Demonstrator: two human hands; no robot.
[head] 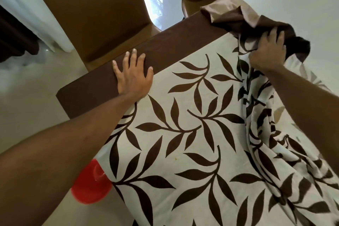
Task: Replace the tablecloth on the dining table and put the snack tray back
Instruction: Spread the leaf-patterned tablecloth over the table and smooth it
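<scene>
The soft, light tablecloth (pixel 183 134) lies under the flat, spread left hand (pixel 133 75), while the right hand (pixel 266 51) clutches its bunched brown border, best gripped at that edge.

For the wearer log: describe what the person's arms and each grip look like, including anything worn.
Both arms are bare as far as the frame shows: no sleeve on the left forearm or the right forearm. The left grip and right grip are ungloved, with no ring, watch or bracelet visible.
</scene>
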